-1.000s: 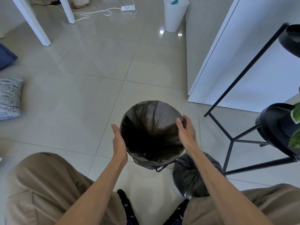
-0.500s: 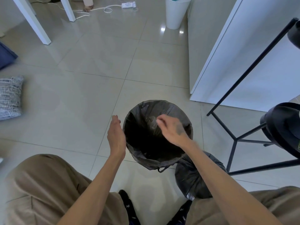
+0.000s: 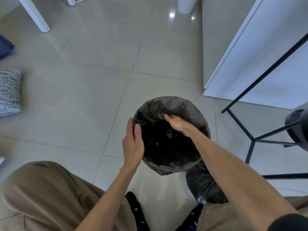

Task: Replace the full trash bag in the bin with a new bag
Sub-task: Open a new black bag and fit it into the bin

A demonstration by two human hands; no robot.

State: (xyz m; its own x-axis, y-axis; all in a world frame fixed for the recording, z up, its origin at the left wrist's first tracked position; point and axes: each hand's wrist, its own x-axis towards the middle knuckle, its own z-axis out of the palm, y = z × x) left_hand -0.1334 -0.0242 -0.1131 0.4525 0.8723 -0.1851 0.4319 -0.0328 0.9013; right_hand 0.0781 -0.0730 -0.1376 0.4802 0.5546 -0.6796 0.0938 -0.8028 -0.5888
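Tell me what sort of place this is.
Most likely a room in a home: a glossy tiled floor, a patterned cushion lying on it, a white table leg, and a small bin lined with a black bag.

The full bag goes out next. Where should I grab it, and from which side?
Probably from above with the right hand: the full trash bag sits on the floor right of the lined bin, under that forearm. Its body is a rounded bulge with nothing to catch, so curl the fingers round the gathered plastic at its top; no knot shows here.
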